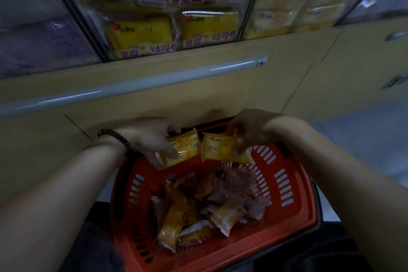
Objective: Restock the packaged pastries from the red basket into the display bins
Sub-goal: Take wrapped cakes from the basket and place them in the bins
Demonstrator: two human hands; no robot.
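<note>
A red plastic basket [284,212] sits low in front of me, holding several yellow and pinkish pastry packets [198,207]. My left hand [145,139], with a dark bead bracelet on the wrist, grips a yellow pastry packet [187,150] above the basket's far rim. My right hand [249,132] grips a second yellow packet [220,148] right beside the first. Above, clear display bins [141,17] show stacked yellow pastry packs behind their front panels.
A beige cabinet front [198,88] with a long pale handle bar [136,84] runs between the bins and the basket. Purple packs [39,35] fill the bin at far left, paler packs [284,2] the one at right. Light floor [364,139] lies to the right.
</note>
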